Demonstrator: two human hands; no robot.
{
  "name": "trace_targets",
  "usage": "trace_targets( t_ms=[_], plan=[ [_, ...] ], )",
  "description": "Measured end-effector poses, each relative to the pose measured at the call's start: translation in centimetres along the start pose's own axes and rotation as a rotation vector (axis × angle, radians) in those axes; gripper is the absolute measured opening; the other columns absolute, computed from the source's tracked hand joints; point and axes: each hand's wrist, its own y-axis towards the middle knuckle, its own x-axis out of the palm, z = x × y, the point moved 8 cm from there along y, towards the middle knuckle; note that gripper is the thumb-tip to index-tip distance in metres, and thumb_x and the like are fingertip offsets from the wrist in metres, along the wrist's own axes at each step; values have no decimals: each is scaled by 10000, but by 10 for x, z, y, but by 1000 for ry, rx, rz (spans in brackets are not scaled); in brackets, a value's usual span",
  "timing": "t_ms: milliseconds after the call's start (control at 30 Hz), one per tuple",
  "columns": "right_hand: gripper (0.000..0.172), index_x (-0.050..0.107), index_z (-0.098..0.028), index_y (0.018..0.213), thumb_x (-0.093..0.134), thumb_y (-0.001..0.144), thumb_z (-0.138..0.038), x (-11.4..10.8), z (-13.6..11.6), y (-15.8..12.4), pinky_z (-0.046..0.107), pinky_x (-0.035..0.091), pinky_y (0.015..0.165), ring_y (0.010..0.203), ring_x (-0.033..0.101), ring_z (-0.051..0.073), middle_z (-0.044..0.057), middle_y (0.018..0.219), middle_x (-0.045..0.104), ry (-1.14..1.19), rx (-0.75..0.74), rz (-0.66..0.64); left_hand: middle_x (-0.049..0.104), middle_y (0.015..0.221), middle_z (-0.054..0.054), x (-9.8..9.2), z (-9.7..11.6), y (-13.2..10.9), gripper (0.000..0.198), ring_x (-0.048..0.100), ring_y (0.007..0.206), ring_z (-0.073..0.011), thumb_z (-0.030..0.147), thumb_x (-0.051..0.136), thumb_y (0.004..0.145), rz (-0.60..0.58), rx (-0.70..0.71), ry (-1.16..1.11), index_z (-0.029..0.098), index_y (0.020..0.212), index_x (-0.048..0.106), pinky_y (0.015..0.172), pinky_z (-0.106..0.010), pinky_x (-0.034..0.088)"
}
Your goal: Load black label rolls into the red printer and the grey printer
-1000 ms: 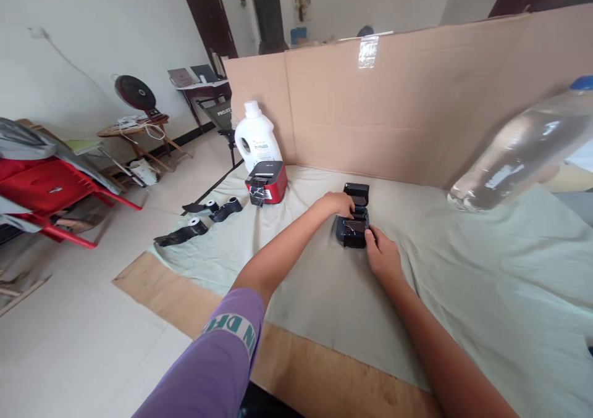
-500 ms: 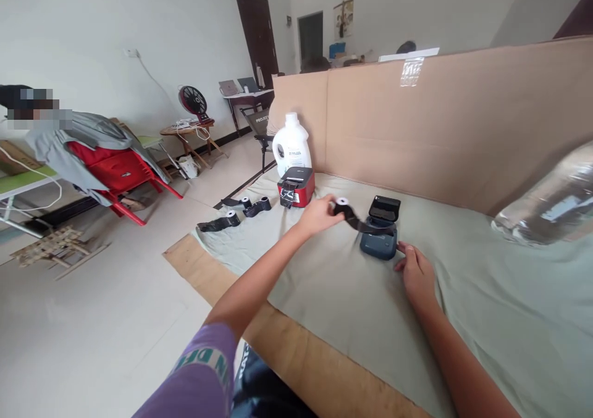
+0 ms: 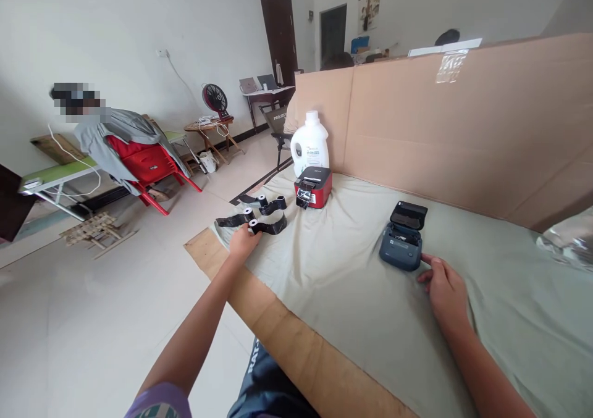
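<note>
The printer (image 3: 402, 245) is seen open, seemingly roll-less, the slack right hand (image 3: 442, 285) beside it; far left, a roll (image 3: 271, 225) is touched by the left hand (image 3: 243, 240), grip unclear.

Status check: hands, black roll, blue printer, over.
Left hand on black paper roll with white core, grip unclear. Right hand open beside dark blue compact printer, lid up. More black rolls close by.

Purple short sleeve (image 3: 160, 404) with teal lettering; dark blue trousers (image 3: 271, 390) bearing white print.
</note>
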Motion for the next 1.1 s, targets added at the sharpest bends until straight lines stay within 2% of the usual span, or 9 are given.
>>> trace_targets(
  t_ms=[100,200,333,500,633,733,833,933,1100],
  plan=[
    [502,704,-189,1104,376,927,-524,0,0,0,333,389,590,544,475,180,6,631,597,-6,10,1,719,850,-45,-14,11,-5,561,693,839,-285,573,597,830,109,-5,-30,206,1242,491,647,-333,464],
    [493,703,-189,1096,375,926,-516,0,-1,0,333,393,598,546,481,179,5,629,595,-14,11,-1,725,960,-48,-28,55,7,520,682,940,-266,577,528,879,170,143,-5,239,1273,493,721,-334,489],
    [500,699,-176,1091,371,924,-516,0,-3,0,335,398,594,541,481,178,14,643,601,-5,-2,0,675,1262,-106,-12,123,46,533,506,1307,-339,432,628,836,-4,352,322,250,1332,557,1004,-437,436],
    [537,703,-163,1094,364,920,-542,3,1,0,334,398,593,542,485,178,13,623,591,-5,-41,-4,689,1253,-91,5,159,75,440,596,1203,-312,261,644,844,-145,430,446,283,1284,647,1013,-416,439],
    [550,696,-144,1075,456,859,-589,-9,-14,3,322,417,555,552,513,174,43,692,615,77,-101,27,686,1250,-92,-22,178,51,366,606,1179,-309,251,622,883,-65,532,408,263,1244,680,969,-369,462],
    [494,706,-175,1026,561,788,-583,-34,-60,5,309,412,525,570,535,176,57,736,623,53,-222,72,708,1177,-62,-33,211,-4,394,663,1010,-248,375,628,900,-37,699,-30,272,1280,660,890,-322,501],
    [460,722,-228,1074,579,800,-569,-37,-117,9,315,429,558,601,547,185,52,731,649,-41,-336,-112,715,957,-51,15,256,-75,462,644,749,-175,490,704,824,-387,784,-550,202,1186,718,697,-275,524],
    [428,714,-270,1143,634,785,-490,-15,-153,8,338,495,685,753,617,200,68,1070,711,-132,-442,-379,681,850,-40,85,302,-132,558,576,630,-128,536,721,786,-696,737,-873,160,1198,711,550,-236,476],
    [289,710,-222,1047,560,801,-209,10,-144,18,354,500,844,933,642,233,55,1066,725,-231,-534,-475,677,819,-46,158,334,-157,601,540,617,-113,591,680,804,-735,605,-1187,125,1183,691,561,-239,460]
  ],
)
